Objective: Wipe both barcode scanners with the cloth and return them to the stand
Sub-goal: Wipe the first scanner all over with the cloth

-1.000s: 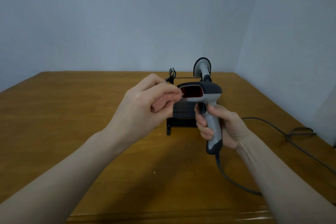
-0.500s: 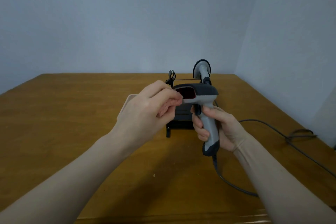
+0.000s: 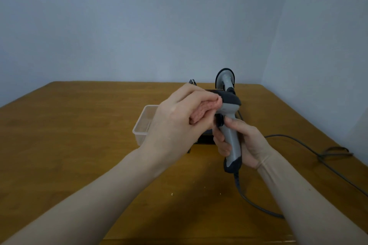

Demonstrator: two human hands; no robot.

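A clear plastic tub point(image 3: 141, 125) sits on the wooden table point(image 3: 79, 135) at the left. Beside it the left hand point(image 3: 175, 125) is curled shut around a folded pink cloth point(image 3: 201, 110), pressing it against the head of 1 barcode scanner point(image 3: 229, 109). The right hand point(image 3: 245, 143) wraps closed around that scanner's grip, holding it upright above the table. Behind, the black stand point(image 3: 205, 138) carries scanner 2 point(image 3: 226, 78), handle up. The held scanner's cable point(image 3: 256, 205) trails off right, near another cable point(image 3: 328, 155). A hard push from the cloth could twist the scanner in the grip; the trailing cable might snag and tug it, or knock the stand.
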